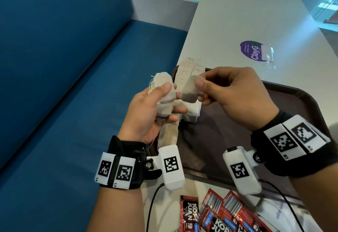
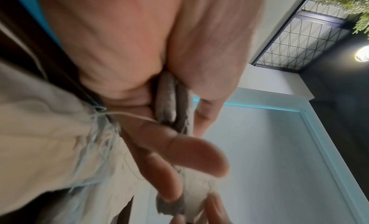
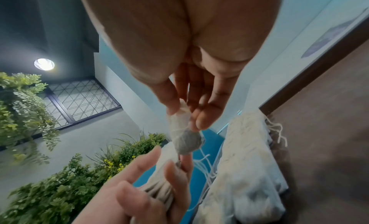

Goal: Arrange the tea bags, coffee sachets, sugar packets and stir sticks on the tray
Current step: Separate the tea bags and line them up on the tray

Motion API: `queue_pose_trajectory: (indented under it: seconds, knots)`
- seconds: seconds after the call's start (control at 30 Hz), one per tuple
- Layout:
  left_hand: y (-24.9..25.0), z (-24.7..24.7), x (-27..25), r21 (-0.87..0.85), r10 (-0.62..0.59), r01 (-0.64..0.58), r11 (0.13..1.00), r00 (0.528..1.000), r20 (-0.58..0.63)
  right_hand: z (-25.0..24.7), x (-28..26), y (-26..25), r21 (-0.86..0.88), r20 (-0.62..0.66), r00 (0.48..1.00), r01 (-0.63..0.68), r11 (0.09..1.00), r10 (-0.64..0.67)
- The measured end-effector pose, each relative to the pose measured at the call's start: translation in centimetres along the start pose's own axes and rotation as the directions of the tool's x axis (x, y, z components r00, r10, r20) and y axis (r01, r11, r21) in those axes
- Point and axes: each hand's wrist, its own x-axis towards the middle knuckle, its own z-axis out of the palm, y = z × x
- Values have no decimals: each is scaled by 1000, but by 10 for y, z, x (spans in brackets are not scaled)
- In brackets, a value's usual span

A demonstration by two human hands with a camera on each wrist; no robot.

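Currently, per item:
left hand (image 1: 146,114): palm up above the tray's left edge, thumb clamping a small bunch of tea bags (image 1: 164,94) against the fingers; exact count unclear, the left wrist view is blurred.
right hand (image 1: 232,94): thumb and fingertips pinching a single tea bag (image 1: 190,90), dark contents at its lower end, held just beside the bunch.
tray (image 1: 292,100): dark brown, on the white table (image 1: 247,21).
rows of tea bags (image 1: 184,72): stacked along the tray's left side, strings loose.
coffee sachets (image 1: 215,215): red, off the tray, on the table near the person.
sugar packets (image 1: 279,219): white, right of the sachets, partly cut off by the frame.
clear wrapper (image 1: 268,54): on the table beyond the tray, over a purple sticker (image 1: 250,52).
blue bench (image 1: 73,85): left of the table.
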Motion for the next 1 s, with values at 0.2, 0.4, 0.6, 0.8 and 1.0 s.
queue_pose_trajectory:
  seconds: [0.2,0.4,0.6,0.8,1.0]
  knots:
    - [3,-3,2,-98,-1,-10,995,994,-111,-5,-8,4,-147,22,999,27,989,-24]
    - [4,-3,2,-79,5,-13,997,994,-107,0,-20,18,-226,341,924,-96,969,171]
    - [4,-2,1,-70,11,-19,997,994,-105,5,-8,31,-297,259,929,-183,937,264]
    - [4,-2,1,-78,9,-17,997,995,-104,3,2,33,-194,154,954,-228,954,259]
    - [3,-3,2,-81,10,-18,997,995,-96,-1,0,30,-419,166,981,-23,908,102]
